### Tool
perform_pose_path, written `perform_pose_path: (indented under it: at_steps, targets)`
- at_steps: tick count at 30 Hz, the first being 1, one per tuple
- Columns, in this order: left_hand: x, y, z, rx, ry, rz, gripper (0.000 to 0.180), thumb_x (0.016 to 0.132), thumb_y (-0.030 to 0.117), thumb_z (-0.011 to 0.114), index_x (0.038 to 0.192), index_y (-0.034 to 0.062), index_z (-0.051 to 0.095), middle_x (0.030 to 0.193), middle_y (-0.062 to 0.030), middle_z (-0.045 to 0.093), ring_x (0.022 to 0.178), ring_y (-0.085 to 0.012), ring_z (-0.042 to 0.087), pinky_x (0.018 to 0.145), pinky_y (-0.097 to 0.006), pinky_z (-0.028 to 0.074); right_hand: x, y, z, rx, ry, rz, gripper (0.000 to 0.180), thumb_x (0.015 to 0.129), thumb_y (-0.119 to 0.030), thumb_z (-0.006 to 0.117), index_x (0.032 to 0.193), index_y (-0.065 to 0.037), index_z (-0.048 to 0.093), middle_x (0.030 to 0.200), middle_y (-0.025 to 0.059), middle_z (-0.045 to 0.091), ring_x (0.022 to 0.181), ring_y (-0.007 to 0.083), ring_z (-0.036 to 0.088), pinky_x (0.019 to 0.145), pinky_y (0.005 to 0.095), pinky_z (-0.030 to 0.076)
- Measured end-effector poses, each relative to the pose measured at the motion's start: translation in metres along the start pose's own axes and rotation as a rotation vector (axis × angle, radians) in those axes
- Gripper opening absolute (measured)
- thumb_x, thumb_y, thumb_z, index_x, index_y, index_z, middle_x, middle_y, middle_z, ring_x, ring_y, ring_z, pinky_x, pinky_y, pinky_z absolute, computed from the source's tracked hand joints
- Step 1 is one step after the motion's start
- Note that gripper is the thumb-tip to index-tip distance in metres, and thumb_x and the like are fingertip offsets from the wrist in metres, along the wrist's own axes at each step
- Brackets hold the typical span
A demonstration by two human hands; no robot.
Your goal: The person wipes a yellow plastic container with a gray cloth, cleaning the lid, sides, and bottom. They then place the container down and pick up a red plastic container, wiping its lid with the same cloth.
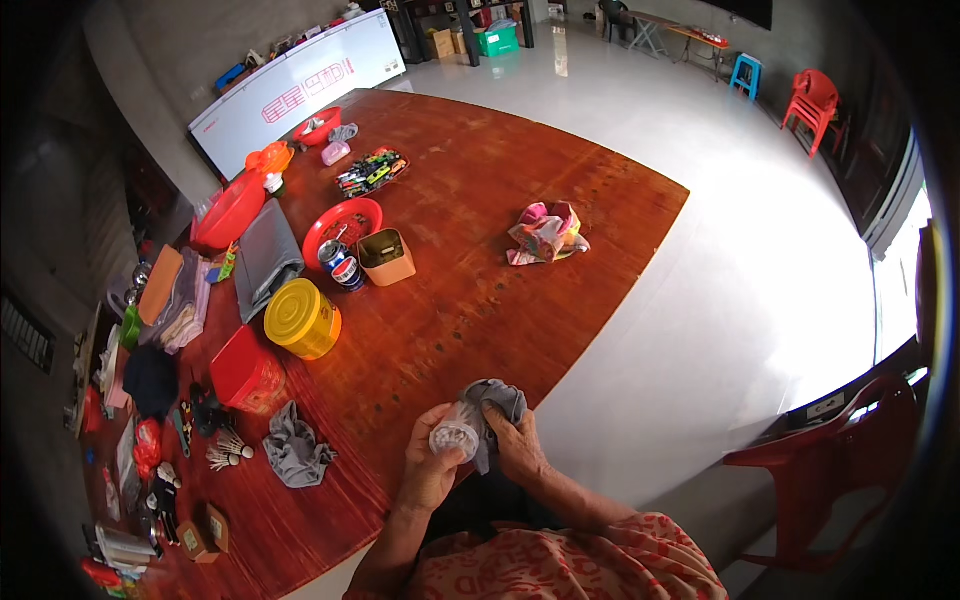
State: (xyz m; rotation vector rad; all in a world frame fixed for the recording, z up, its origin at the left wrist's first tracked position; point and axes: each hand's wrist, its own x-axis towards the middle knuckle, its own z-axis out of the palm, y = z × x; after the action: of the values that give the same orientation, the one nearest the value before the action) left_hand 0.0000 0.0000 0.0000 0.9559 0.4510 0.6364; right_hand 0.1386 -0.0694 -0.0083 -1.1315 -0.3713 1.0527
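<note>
My left hand (428, 472) is closed round a small clear plastic container (455, 438), tilted with its round end toward me. A grey cloth (497, 397) is bunched in my right hand (519, 448), pressed against the container's far side. Both hands are close together in front of my body, over the table's near edge. The container's contents, if any, cannot be made out. A second grey cloth (297, 448) lies crumpled on the table to the left of my hands.
On the wooden table (450, 280) stand a yellow lidded tub (303, 320), a red container (247, 368), cans (346, 270), a square tin (386, 257) and a red basin (338, 222). A patterned cloth (548, 234) lies farther right. A red chair (820, 480) stands at right.
</note>
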Motion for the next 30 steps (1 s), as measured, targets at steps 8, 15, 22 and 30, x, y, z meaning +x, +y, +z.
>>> perform_pose_path:
  at_steps: [8, 15, 22, 30]
  targets:
    - [-0.002, 0.0, -0.005, -0.09, 0.069, 0.036, 0.065, 0.08, 0.005, 0.064, 0.139, -0.0021, 0.04, 0.133, -0.015, 0.05, 0.12, -0.0252, 0.053, 0.105, -0.038, 0.045, 0.005, -0.011, 0.0, 0.397, -0.063, 0.19, 0.018, 0.096, -0.012, 0.055, 0.109, -0.003, 0.063, 0.102, 0.0031, 0.066, 0.095, 0.0156, 0.062, 0.082, 0.0295, 0.05]
    - [-0.007, 0.003, -0.024, -0.125, 0.054, 0.144, 0.059, 0.085, 0.001, 0.059, 0.139, -0.0068, 0.038, 0.136, -0.0193, 0.049, 0.119, -0.0275, 0.054, 0.099, -0.037, 0.05, 0.027, 0.018, 0.002, 0.569, -0.22, 0.409, 0.022, 0.087, -0.011, 0.067, 0.108, -0.006, 0.063, 0.097, 0.0056, 0.066, 0.081, 0.018, 0.063, 0.07, 0.0321, 0.051]
    - [-0.002, 0.022, -0.036, -0.175, 0.137, 0.209, 0.057, 0.086, 0.012, 0.065, 0.134, -0.0065, 0.042, 0.134, -0.0212, 0.051, 0.119, -0.0322, 0.056, 0.09, -0.041, 0.058, 0.012, 0.026, 0.005, 0.129, -0.333, 0.056, 0.016, 0.091, -0.01, 0.062, 0.106, -0.004, 0.063, 0.088, -0.0001, 0.064, 0.083, 0.0114, 0.06, 0.073, 0.0292, 0.049]
    - [-0.018, 0.018, -0.029, -0.304, 0.181, 0.108, 0.049, 0.082, 0.006, 0.062, 0.128, -0.0011, 0.048, 0.121, -0.0116, 0.057, 0.113, -0.0245, 0.058, 0.094, -0.039, 0.054, 0.002, 0.004, 0.044, -0.469, -0.271, -0.629, 0.04, 0.084, -0.003, 0.063, 0.122, -0.005, 0.054, 0.116, 0.0122, 0.052, 0.107, 0.0276, 0.048, 0.093, 0.0386, 0.039]
